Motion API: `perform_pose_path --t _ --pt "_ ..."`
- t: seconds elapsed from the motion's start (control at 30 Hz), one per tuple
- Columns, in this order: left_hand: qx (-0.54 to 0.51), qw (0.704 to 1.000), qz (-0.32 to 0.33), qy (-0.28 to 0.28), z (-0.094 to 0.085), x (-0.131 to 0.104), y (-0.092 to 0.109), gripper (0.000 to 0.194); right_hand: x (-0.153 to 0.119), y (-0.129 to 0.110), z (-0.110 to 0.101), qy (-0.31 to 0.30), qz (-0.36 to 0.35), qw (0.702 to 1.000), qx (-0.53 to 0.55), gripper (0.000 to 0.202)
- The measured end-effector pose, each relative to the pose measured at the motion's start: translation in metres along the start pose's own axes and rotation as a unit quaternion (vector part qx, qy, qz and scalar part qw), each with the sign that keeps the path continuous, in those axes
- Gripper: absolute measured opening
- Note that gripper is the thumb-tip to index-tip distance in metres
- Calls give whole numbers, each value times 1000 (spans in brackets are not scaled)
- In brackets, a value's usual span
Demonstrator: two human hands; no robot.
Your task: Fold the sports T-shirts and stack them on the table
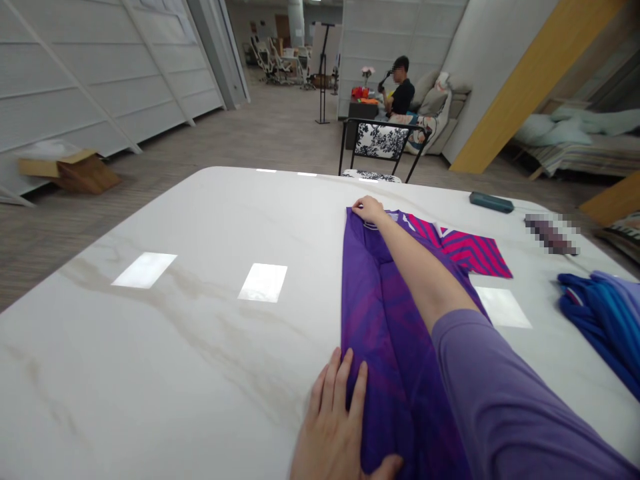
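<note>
The purple shirt [387, 333] lies lengthwise on the white table [200, 280], its left side already folded in to a straight edge and one striped sleeve [465, 252] spread out to the right. Your left hand [335, 427] grips the near hem, fingers flat on top and thumb tucked under the cloth. Your right hand [369, 210] reaches across to the far end and pinches the fabric at the collar corner. You look to be partway through a lengthwise fold, holding both ends taut (the edge is neat so far). The next move, by my reading, calls for bringing the sleeve side over without letting either corner slip. A blue garment [603, 317] waits well apart on the right, near a dark case [491, 201].
</note>
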State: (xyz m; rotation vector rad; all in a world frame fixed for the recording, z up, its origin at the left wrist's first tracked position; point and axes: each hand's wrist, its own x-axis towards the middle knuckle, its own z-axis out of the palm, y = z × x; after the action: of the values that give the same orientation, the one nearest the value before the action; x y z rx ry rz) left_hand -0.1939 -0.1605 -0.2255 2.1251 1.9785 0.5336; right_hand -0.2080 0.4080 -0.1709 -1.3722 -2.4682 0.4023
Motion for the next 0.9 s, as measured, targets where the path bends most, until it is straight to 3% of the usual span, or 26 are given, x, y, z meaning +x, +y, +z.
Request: perform_pose_path --t 0.13,0.27,0.37,0.5,0.67,0.73,0.8,0.9 --pt "0 1000 19 -4 -8 2 1 133 -31 -7 -4 62 -71 995 3 47" --pt "-10 999 45 -12 -20 4 6 128 -86 -11 -9 -9 -130 991 -39 70" --pt "-21 999 41 2 -26 3 11 121 -127 -3 -10 -43 -59 995 -62 90" --pt "-13 998 51 30 -31 -1 19 117 -163 10 -16 -67 32 996 -51 94" --pt "25 996 79 44 -36 -6 25 118 -213 3 -35 39 26 998 -40 94" --pt "37 994 92 48 -36 -10 27 116 -244 4 -47 47 8 998 -49 95" --pt "50 991 109 52 -34 -15 28 111 -282 18 -64 15 17 998 -58 96" --pt "68 988 132 50 -31 -23 30 105 -353 64 -100 -9 73 995 -73 95"
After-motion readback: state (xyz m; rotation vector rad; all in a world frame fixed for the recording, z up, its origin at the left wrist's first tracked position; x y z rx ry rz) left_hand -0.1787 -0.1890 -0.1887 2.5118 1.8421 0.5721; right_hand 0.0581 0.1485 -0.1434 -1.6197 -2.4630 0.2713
